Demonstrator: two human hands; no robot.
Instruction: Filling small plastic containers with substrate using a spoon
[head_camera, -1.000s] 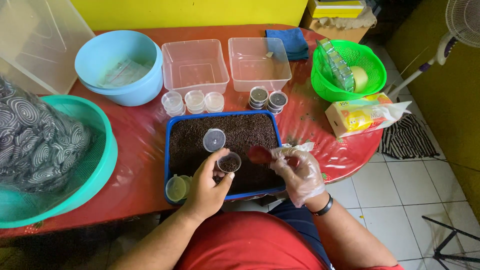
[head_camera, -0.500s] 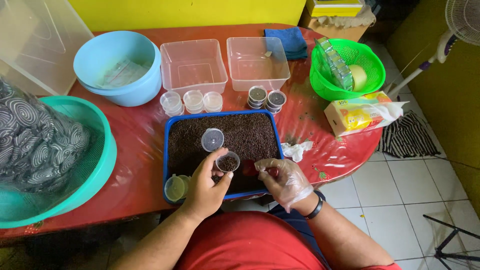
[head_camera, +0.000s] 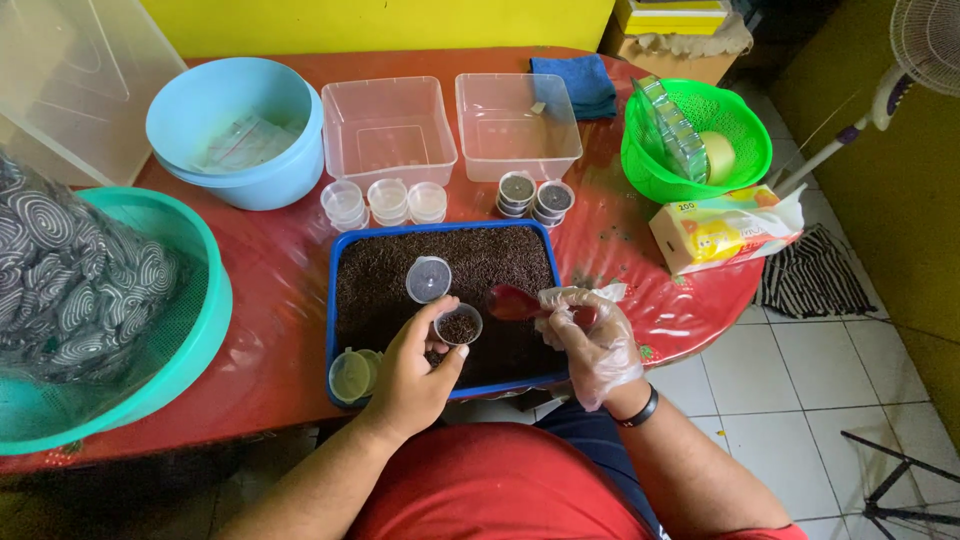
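1. Head view, risk: the left hand (head_camera: 415, 365) pinches a small clear cup (head_camera: 459, 325) by its rim and side. If that grip tips, the dark grainy fill could spill, though the blue tray (head_camera: 340, 300) right below would likely catch it.
2. Head view, risk: the gloved right hand (head_camera: 590, 340) is clenched on a red scoop (head_camera: 515, 302), whose tip sits just beside the cup. A loose glove or a jolt could scatter grains onto the desk (head_camera: 270, 300).
3. Head view, look: the cup is small, round, see-through and nearly full. A round lid (head_camera: 428, 279) lies on the dark fill just beyond the left hand.
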